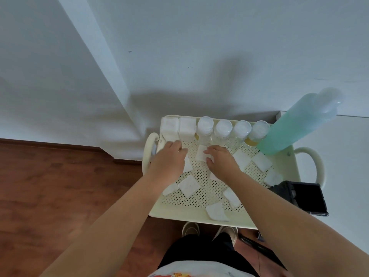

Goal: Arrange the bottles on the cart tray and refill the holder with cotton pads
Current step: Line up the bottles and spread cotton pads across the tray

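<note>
A cream perforated cart tray [199, 213] carries several white cotton pads scattered flat, such as one [188, 185] and another [217, 211]. Along its far edge stand two pad holders [177, 126] filled with white pads, a row of small clear-capped bottles [222, 127], and a tall green bottle [295, 124] at the far right. My left hand [169, 158] lies palm down on the tray's left part, fingers over a pad [188, 165]. My right hand [220, 159] pinches a cotton pad [200, 153] near the tray's middle.
The tray has looped handles at left [148, 150] and right [317, 162]. A black device [301, 194] sits at the tray's near right corner. A white wall is behind, wooden floor [60, 186] to the left, my shoes [190, 228] below the tray.
</note>
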The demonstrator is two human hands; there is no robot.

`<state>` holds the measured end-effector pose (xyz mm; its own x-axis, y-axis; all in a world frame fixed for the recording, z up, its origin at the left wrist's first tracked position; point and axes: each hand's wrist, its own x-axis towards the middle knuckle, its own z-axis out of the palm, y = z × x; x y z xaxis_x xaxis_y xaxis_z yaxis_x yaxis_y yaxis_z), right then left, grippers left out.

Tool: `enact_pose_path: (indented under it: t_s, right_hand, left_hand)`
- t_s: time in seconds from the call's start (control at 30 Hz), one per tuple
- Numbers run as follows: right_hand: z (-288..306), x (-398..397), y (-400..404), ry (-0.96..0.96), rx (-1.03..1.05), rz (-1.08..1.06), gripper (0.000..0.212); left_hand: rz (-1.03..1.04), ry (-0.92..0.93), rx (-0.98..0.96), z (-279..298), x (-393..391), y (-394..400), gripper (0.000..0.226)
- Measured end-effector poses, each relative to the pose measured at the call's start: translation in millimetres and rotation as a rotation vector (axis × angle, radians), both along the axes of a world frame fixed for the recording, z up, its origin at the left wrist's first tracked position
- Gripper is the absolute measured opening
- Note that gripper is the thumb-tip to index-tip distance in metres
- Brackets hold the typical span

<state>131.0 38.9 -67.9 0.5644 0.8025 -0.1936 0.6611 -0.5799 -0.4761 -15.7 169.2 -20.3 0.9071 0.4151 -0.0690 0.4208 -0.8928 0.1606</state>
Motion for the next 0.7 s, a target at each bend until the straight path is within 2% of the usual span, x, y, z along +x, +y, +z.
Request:
enact_pose_path:
  t_s: [0.13,0.23,0.37,0.5,0.57,0.63,0.7]
  right_hand:
    - [-10,6,5,0.083,0.044,-0.162,0.032]
    - [-15,5,11,0.143,0.040,-0.258,0.041]
    - [-22,0,12,0.161,-0.015,-0.312,0.052]
    - [-25,-3,11,0.139,-0.038,-0.322,0.056]
    - [-24,-2,12,0.140,-0.078,-0.295,0.061]
    - [-22,-1,12,0.135,-0.115,-0.262,0.056]
    - [-19,-1,12,0.140,-0.099,-0.253,0.038]
  left_hand:
    - [0.171,0.210,-0.079,-24,-2,-6,0.049]
    - [0.176,0.293,-0.084,-36,-1,-9,0.062]
    - [0.168,0.168,-0.105,-47,-5,-12,0.059]
    - [0.223,0.087,-0.206,-50,-11,-9,0.060]
    - [0.266,0.041,-0.242,-51,-11,-7,0.052]
    - [0.320,0.015,-0.277,-50,-9,-7,0.047]
    - [0.359,0.034,-0.318,-50,-8,-7,0.047]
